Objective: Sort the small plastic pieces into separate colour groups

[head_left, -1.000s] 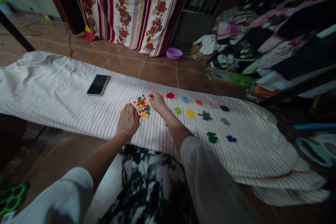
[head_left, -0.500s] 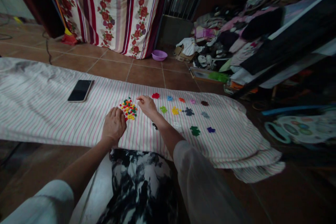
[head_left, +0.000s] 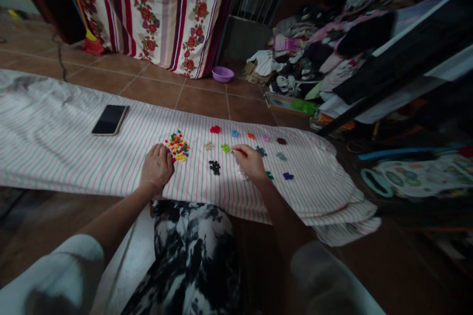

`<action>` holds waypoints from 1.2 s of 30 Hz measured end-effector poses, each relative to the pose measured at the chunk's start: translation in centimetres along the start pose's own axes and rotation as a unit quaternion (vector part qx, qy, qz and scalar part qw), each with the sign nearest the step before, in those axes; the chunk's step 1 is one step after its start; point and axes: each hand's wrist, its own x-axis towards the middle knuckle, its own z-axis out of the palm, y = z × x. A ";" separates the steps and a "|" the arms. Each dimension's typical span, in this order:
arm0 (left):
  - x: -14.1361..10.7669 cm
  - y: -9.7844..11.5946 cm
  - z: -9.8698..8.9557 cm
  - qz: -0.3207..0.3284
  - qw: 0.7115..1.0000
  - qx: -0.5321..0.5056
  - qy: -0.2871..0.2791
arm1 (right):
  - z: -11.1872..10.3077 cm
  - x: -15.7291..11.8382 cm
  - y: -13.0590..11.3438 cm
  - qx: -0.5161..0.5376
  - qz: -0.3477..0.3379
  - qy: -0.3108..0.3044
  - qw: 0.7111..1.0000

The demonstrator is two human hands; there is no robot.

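Observation:
A mixed heap of small coloured pieces (head_left: 178, 146) lies on the striped cloth. Beside its left edge, my left hand (head_left: 157, 166) rests palm down on the cloth with its fingers lying flat, holding nothing I can see. My right hand (head_left: 252, 161) is over the sorted groups, thumb and fingertips pinched together; whatever they hold is too small to make out. Just left of those fingertips is a lime green group (head_left: 225, 148). Black pieces (head_left: 215, 167) and beige pieces (head_left: 209, 145) sit between the hands. The yellow group is hidden behind my right hand, and the dark green pieces (head_left: 269, 175) are partly covered.
Along the far row are red (head_left: 215, 129), blue (head_left: 235, 133), orange (head_left: 251, 135), pink (head_left: 265, 138) and brown (head_left: 281, 141) groups. Grey (head_left: 281, 156) and purple (head_left: 288, 176) groups lie further right. A phone (head_left: 110, 120) is on the cloth's left part.
My right hand has moved right, from beside the mixed heap to over the sorted groups, uncovering the black and beige pieces. My left hand stays by the heap. The view has shifted slightly.

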 end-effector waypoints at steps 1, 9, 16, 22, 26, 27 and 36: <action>0.0 0.0 0.0 0.002 1.000 -0.002 0.000 | -0.5 -0.9 0.7 -0.011 0.004 0.006 1.000; -0.1 -0.1 -0.1 0.025 1.000 -0.005 -0.008 | -1.5 -5.1 3.7 -0.109 0.007 0.049 0.993; -0.1 -0.2 0.0 0.028 0.999 0.021 -0.017 | -0.3 -5.8 3.3 -0.094 -0.041 0.074 0.992; -0.1 -0.2 0.0 0.023 1.000 0.013 -0.011 | 0.6 -6.2 3.5 -0.111 -0.101 0.041 0.988; -0.2 -0.2 0.0 0.027 1.000 0.004 -0.013 | 0.9 -6.4 4.0 -0.137 -0.106 0.044 0.984; -0.2 -0.2 0.0 0.022 1.000 -0.001 -0.011 | 0.9 -6.4 4.0 -0.140 -0.109 0.045 0.983; 0.0 -0.1 0.2 -0.010 1.000 -0.023 0.005 | 0.5 -6.4 3.2 -0.133 -0.115 0.040 0.984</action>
